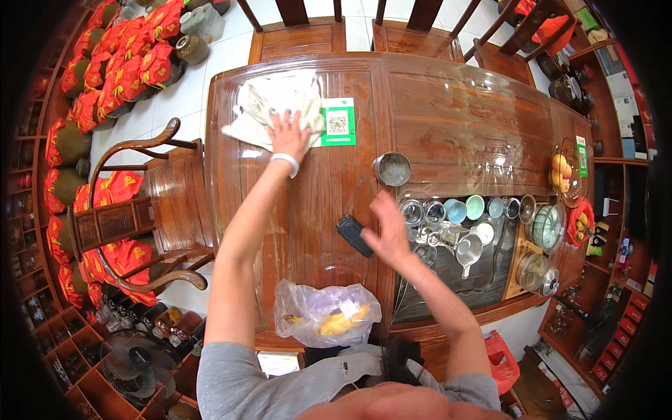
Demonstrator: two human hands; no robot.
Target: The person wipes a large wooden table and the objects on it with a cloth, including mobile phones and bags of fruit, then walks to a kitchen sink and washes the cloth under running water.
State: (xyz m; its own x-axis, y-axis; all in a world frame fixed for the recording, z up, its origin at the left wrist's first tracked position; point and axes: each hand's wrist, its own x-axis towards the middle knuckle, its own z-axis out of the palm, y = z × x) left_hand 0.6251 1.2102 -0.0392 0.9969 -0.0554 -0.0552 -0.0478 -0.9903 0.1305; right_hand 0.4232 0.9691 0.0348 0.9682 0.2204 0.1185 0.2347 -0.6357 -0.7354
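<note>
My left hand [289,134] lies flat, fingers spread, on a crumpled white cloth [247,131] at the far left part of the wooden table [294,236]. A green card with a printed code [338,122] lies beside the cloth, just right of that hand. My right hand [388,231] is blurred, with fingers apart and nothing seen in them. It is over the tabletop beside a small black case-like object [354,235]; whether they touch, I cannot tell. A round metal bowl [392,169] stands just beyond the right hand. Near my body lies a clear plastic bag holding bananas [344,320].
A dark tea tray [451,302] at right carries several cups [454,210] and a strainer [469,249]. Beyond are a glass kettle [538,274] and a fruit basket [566,173]. Wooden chairs [176,199] stand around the table. Jars with red covers [126,63] line the left floor.
</note>
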